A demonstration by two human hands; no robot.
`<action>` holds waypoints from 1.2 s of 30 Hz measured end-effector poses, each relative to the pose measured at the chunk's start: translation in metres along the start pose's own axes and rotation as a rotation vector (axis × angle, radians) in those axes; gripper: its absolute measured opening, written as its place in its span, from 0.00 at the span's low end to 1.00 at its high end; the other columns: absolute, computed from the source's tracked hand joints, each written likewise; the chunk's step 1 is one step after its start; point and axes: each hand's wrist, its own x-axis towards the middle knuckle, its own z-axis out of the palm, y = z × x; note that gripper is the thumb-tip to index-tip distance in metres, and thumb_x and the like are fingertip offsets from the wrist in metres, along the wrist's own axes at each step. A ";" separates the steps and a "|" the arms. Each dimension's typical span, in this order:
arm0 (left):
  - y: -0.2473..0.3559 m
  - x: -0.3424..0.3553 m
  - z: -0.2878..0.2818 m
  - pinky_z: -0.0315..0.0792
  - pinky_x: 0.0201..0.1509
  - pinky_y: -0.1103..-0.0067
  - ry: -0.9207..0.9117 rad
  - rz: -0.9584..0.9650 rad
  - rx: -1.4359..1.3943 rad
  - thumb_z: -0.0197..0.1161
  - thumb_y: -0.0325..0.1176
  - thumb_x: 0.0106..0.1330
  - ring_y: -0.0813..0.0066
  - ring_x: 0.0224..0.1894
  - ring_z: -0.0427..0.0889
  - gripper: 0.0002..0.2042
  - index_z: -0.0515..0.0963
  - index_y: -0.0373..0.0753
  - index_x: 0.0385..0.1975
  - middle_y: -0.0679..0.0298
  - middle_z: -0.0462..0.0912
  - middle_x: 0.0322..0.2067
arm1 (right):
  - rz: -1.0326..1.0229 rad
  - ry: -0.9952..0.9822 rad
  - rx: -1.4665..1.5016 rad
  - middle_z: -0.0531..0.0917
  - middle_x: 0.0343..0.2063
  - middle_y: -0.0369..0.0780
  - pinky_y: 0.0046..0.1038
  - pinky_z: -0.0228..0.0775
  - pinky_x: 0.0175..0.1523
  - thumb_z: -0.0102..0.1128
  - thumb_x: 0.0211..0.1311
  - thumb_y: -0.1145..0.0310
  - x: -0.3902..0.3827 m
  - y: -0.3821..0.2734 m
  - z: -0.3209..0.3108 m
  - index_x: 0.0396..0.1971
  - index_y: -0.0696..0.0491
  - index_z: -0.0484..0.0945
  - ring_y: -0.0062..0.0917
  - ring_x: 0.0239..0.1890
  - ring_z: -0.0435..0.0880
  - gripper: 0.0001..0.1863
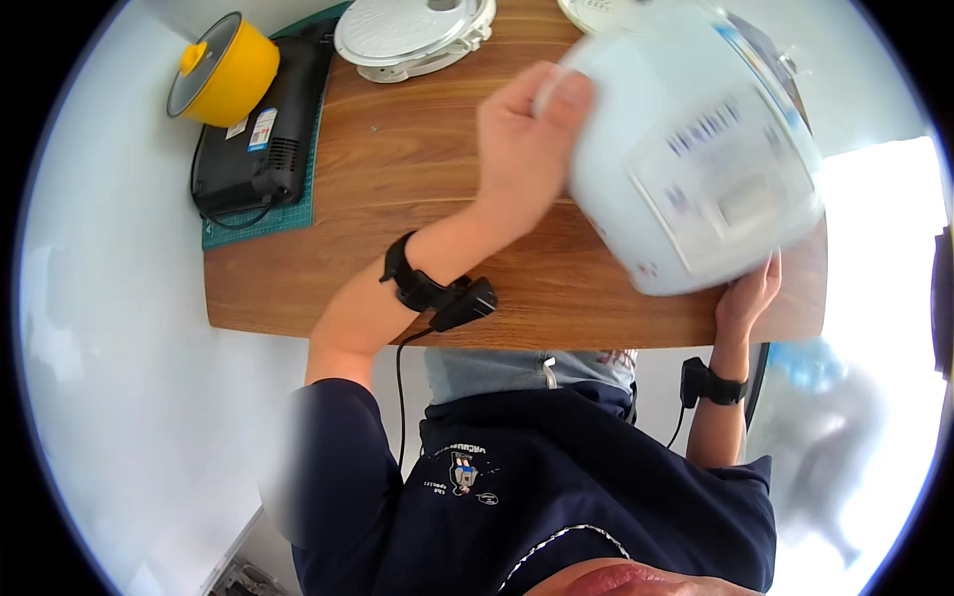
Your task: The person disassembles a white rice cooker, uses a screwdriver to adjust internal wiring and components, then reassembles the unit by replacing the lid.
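Note:
A white rounded appliance body, which looks like a rice cooker, is tilted above the right side of the table and smeared by motion. A pale panel with small dark markings shows on its side. My left hand grips its left edge, thumb on the near face and fingers partly hidden behind. Under its lower right corner, my right hand supports it, most of the fingers out of sight.
A round white lid-like part lies at the table's far edge, another white round piece beside the appliance. At far left a yellow pot rests on a black appliance with a cord, over a green mat. The wooden table ends near my waist.

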 end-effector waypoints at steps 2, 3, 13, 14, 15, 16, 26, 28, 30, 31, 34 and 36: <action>-0.006 0.010 -0.007 0.74 0.33 0.83 0.075 -0.076 -0.137 0.58 0.49 0.79 0.86 0.29 0.78 0.19 0.83 0.36 0.38 0.71 0.85 0.30 | 0.037 -0.075 -0.059 0.79 0.25 0.33 0.15 0.57 0.24 0.49 0.82 0.55 0.003 -0.002 -0.008 0.45 0.56 0.79 0.10 0.20 0.70 0.19; -0.005 0.013 -0.010 0.77 0.36 0.82 0.093 -0.100 -0.210 0.54 0.51 0.81 0.83 0.33 0.81 0.22 0.81 0.34 0.41 0.67 0.86 0.34 | 0.006 -0.068 -0.087 0.77 0.23 0.32 0.17 0.54 0.23 0.50 0.81 0.53 0.002 -0.002 -0.006 0.43 0.56 0.78 0.11 0.17 0.65 0.19; -0.034 0.027 -0.059 0.76 0.66 0.63 -0.012 -0.445 -0.544 0.41 0.52 0.83 0.60 0.63 0.77 0.25 0.69 0.42 0.69 0.61 0.76 0.64 | 0.025 -0.227 0.074 0.80 0.28 0.35 0.19 0.61 0.26 0.57 0.78 0.60 0.026 -0.008 0.026 0.40 0.54 0.75 0.13 0.21 0.71 0.12; -0.037 0.030 -0.062 0.76 0.67 0.63 -0.007 -0.482 -0.609 0.42 0.51 0.83 0.60 0.64 0.77 0.25 0.68 0.43 0.69 0.61 0.75 0.65 | 0.037 -0.236 0.091 0.80 0.28 0.35 0.19 0.61 0.26 0.59 0.77 0.61 0.031 -0.013 0.034 0.40 0.54 0.75 0.14 0.21 0.72 0.11; -0.040 0.031 -0.064 0.75 0.69 0.64 0.060 -0.480 -0.599 0.43 0.50 0.83 0.61 0.66 0.76 0.25 0.68 0.43 0.70 0.61 0.74 0.67 | 0.052 -0.272 0.154 0.80 0.30 0.35 0.21 0.67 0.30 0.61 0.75 0.64 0.037 -0.017 0.039 0.41 0.54 0.75 0.16 0.25 0.75 0.09; -0.045 0.032 -0.065 0.74 0.69 0.64 0.064 -0.497 -0.582 0.43 0.50 0.83 0.62 0.66 0.76 0.24 0.68 0.43 0.70 0.62 0.74 0.67 | 0.017 -0.282 0.189 0.81 0.31 0.36 0.22 0.71 0.32 0.61 0.75 0.65 0.040 -0.020 0.044 0.42 0.54 0.74 0.17 0.27 0.77 0.09; -0.040 0.036 -0.065 0.70 0.72 0.64 0.114 -0.578 -0.485 0.47 0.48 0.82 0.61 0.68 0.74 0.24 0.68 0.42 0.70 0.61 0.73 0.69 | -0.007 -0.398 0.343 0.85 0.48 0.38 0.23 0.75 0.55 0.58 0.77 0.67 0.039 -0.007 0.115 0.57 0.58 0.75 0.17 0.50 0.82 0.15; -0.035 0.035 -0.060 0.70 0.72 0.65 0.125 -0.600 -0.463 0.48 0.48 0.82 0.62 0.67 0.74 0.24 0.68 0.42 0.70 0.61 0.74 0.68 | -0.022 -0.402 0.440 0.83 0.44 0.33 0.21 0.74 0.51 0.58 0.78 0.66 0.039 -0.001 0.122 0.59 0.57 0.75 0.13 0.44 0.81 0.17; -0.037 0.037 -0.054 0.71 0.71 0.66 0.190 -0.624 -0.425 0.48 0.47 0.82 0.64 0.66 0.75 0.23 0.69 0.42 0.69 0.63 0.75 0.67 | -0.018 -0.397 0.534 0.84 0.45 0.33 0.20 0.74 0.50 0.57 0.78 0.65 0.040 0.001 0.127 0.59 0.57 0.75 0.13 0.45 0.81 0.17; -0.038 0.037 -0.053 0.72 0.71 0.67 0.226 -0.631 -0.405 0.48 0.47 0.82 0.65 0.65 0.76 0.23 0.69 0.42 0.69 0.63 0.76 0.66 | 0.015 -0.373 0.567 0.84 0.45 0.33 0.20 0.75 0.48 0.56 0.78 0.65 0.040 0.001 0.130 0.60 0.57 0.75 0.13 0.45 0.81 0.17; -0.046 0.035 -0.054 0.73 0.69 0.69 0.281 -0.520 -0.390 0.49 0.45 0.82 0.67 0.63 0.77 0.21 0.71 0.42 0.67 0.66 0.77 0.64 | 0.065 -0.393 0.615 0.84 0.47 0.34 0.21 0.76 0.50 0.55 0.79 0.65 0.043 0.009 0.129 0.60 0.57 0.74 0.14 0.47 0.82 0.17; -0.047 0.027 -0.049 0.74 0.66 0.70 0.303 -0.400 -0.258 0.49 0.42 0.81 0.71 0.60 0.79 0.20 0.72 0.41 0.65 0.66 0.79 0.60 | 0.068 -0.383 0.601 0.84 0.47 0.34 0.21 0.76 0.50 0.55 0.79 0.65 0.046 0.014 0.126 0.61 0.58 0.74 0.15 0.47 0.82 0.18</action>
